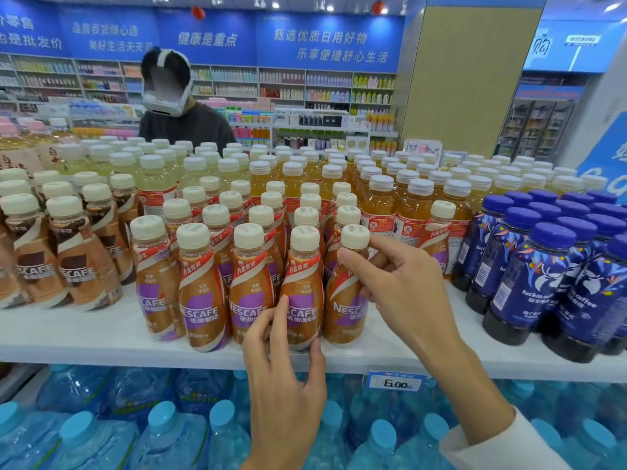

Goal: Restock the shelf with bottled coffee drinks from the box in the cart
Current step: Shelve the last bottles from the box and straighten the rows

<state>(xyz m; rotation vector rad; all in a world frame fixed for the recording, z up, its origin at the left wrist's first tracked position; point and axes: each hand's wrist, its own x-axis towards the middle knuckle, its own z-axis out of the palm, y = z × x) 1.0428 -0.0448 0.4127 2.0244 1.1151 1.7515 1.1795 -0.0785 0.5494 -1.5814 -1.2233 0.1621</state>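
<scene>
Purple-and-brown Nescafe coffee bottles (203, 293) with cream caps stand in rows at the front of the white shelf (101, 337). My left hand (285, 371) grips the lower body of one front-row bottle (303, 283), thumb on its right side and fingers on its label. My right hand (403, 286) pinches the neck and shoulder of the bottle beside it (346, 307), just under its cap. Both bottles stand upright on the shelf. The box and cart are out of view.
Brown Nescafe bottles (68, 262) stand to the left, dark blue Luckin coffee bottles (543, 276) to the right, tea bottles (383, 205) behind. Large water jugs (169, 435) fill the lower shelf under a 6.00 price tag (395, 381). A person (183, 110) stands beyond the display.
</scene>
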